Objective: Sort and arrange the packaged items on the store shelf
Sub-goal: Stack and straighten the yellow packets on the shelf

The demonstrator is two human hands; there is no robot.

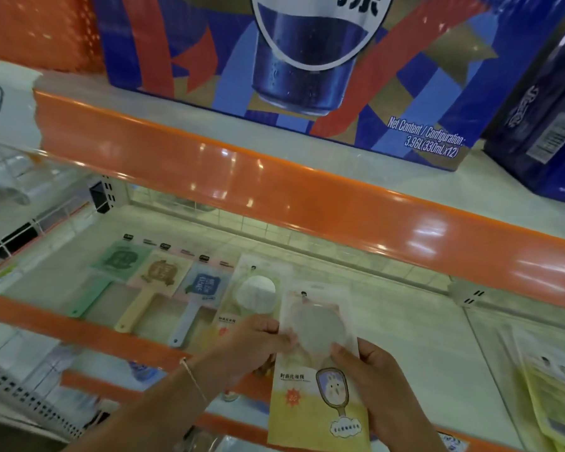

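Both my hands hold one packaged hand mirror (317,363), a white and yellow card with a round mirror, over the front of the lower shelf (415,340). My left hand (252,344) pinches its left edge. My right hand (369,383) grips its right side, thumb on the front. Just left of it lies a second, like mirror package (255,291) flat on the shelf. Further left lie three handled paddle packages in a row: green (111,269), tan (157,278) and blue (199,291).
An orange shelf lip (307,197) hangs close above the lower shelf. On the upper shelf stand a large blue drink carton (291,66) and a dark pack (542,119). More yellow packages (548,386) lie at the right. A wire divider (43,223) bounds the left.
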